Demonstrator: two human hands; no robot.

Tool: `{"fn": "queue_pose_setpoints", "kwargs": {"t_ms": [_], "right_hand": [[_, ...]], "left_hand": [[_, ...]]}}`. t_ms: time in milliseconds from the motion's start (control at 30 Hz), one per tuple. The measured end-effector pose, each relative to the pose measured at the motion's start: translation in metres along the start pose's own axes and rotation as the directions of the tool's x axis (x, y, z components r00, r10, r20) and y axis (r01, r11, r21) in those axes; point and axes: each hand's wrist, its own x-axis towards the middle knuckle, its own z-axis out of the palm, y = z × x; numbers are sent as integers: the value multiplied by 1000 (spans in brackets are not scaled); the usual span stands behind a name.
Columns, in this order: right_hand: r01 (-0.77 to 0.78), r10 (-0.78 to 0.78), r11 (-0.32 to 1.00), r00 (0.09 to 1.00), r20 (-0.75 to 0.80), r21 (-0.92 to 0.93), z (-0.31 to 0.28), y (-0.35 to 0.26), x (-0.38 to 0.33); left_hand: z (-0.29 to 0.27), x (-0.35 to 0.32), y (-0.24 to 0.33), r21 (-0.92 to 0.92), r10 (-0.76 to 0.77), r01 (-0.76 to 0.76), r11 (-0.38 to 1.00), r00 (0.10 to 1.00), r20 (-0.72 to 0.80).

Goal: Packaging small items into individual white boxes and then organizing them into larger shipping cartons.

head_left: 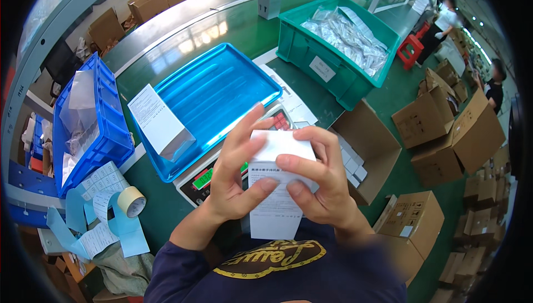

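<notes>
In front of my chest I hold a small white printed box [276, 208] upright between both hands. My left hand [236, 172] is at its left side, the thumb on the printed face and the fingers raised by the top, slightly blurred. My right hand [322, 181] grips the right side, with thumb and fingers bent around the upper edge. Beyond them is a weighing scale [195, 192] with a lit green display and a shiny blue tray [222, 89]. Another white printed box [158, 120] lies on the tray's left part.
A green bin [311, 67] of clear plastic packets stands far right. An open carton [375, 164] with white boxes is beside my right hand. To the left are a blue bin [108, 114], a tape roll [132, 202] and label sheets [102, 181]. More cartons [461, 136] and people stand at right.
</notes>
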Motion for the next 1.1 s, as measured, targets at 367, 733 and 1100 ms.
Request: {"fn": "queue_pose_setpoints", "kwargs": {"t_ms": [367, 733, 1100], "right_hand": [[35, -20, 997, 977, -214, 66, 13, 1, -1], [69, -75, 997, 977, -198, -36, 25, 7, -2], [124, -113, 992, 970, -217, 38, 33, 25, 25]], "left_hand": [[2, 9, 8, 136, 129, -119, 984, 989, -67], [11, 3, -6, 76, 176, -164, 983, 967, -186], [-9, 2, -10, 59, 71, -58, 997, 964, -256]]}}
